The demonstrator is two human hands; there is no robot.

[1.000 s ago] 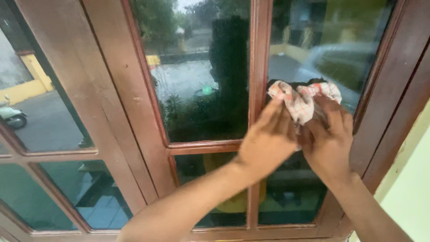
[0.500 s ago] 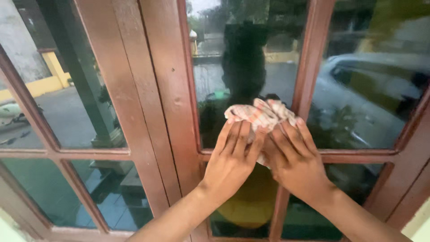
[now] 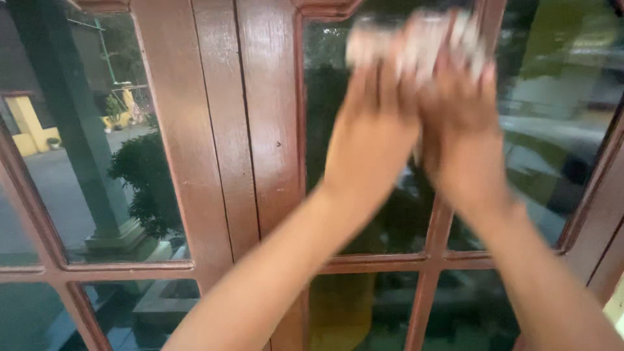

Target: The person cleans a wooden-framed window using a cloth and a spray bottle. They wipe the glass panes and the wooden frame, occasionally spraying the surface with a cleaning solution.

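Both my hands press a crumpled white and red checked cloth [image 3: 416, 39] against the glass of a brown wooden window [image 3: 227, 130]. My left hand [image 3: 374, 130] lies flat on the cloth's left part, over the upper pane [image 3: 325, 162]. My right hand [image 3: 458, 123] covers the cloth's right part, over the vertical wooden bar between the panes. The hands and cloth are blurred by motion. Both arms reach up from the bottom of the view.
The window has several panes split by wooden bars [image 3: 422, 260]. A second window leaf [image 3: 97, 263] stands at the left. Through the glass I see a green post [image 3: 71, 130], a bush [image 3: 146, 175] and a street.
My hands have slid the cloth upward on the glass, from the middle of the pane to near its top. The view has tilted up and shifted with them.
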